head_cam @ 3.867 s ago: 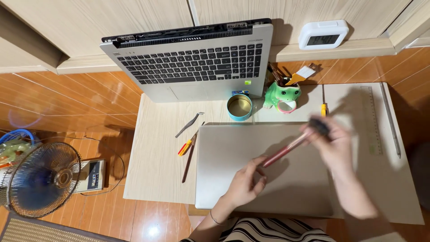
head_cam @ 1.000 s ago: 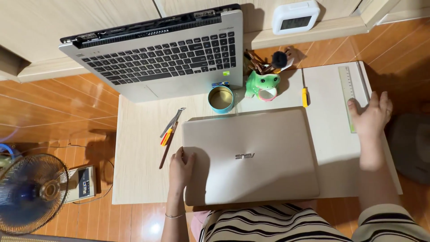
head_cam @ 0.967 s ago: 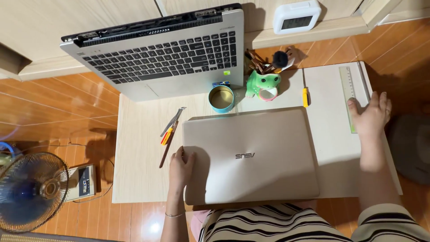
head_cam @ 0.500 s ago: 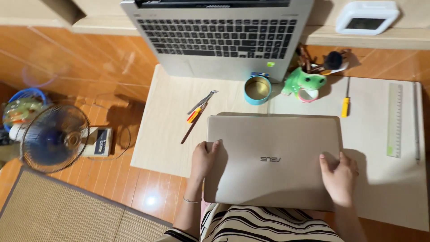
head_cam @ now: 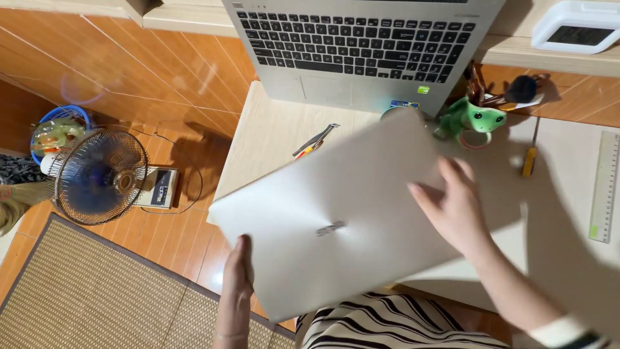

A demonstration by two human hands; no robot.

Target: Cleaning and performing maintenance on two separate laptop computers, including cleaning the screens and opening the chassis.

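Seen from above, a low pale wooden table (head_cam: 271,132) stands on an orange-brown wooden floor (head_cam: 129,58), with a woven mat (head_cam: 84,297) covering the floor at the lower left. Both of the person's hands grasp a closed silver laptop (head_cam: 336,220), which is tilted at an angle over the table, its left corner hanging past the table's edge and its surface slightly blurred. The left hand (head_cam: 237,274) holds the laptop's near left edge, fingers wrapped under it and thumb side on top. The right hand (head_cam: 455,207) lies on the laptop's right side, fingers spread across the lid and curling toward its far edge. A striped garment (head_cam: 387,323) shows just below the laptop, at the bottom of the view. At the far side of the table sits a second laptop (head_cam: 361,45), open, with its dark keyboard facing up. Pliers (head_cam: 314,139) with an orange-handled tool beside them lie on the table just beyond the tilted laptop's far left edge. A green frog-shaped holder (head_cam: 475,119) stands near the right hand, and a screwdriver (head_cam: 529,158) with a yellow handle lies just to its right. A clear ruler (head_cam: 604,187) rests along the right edge of the table. On the floor to the left, a small blue fan (head_cam: 100,178) stands near a blue basket (head_cam: 58,129). A white digital clock (head_cam: 571,26) sits on a ledge at the top right.
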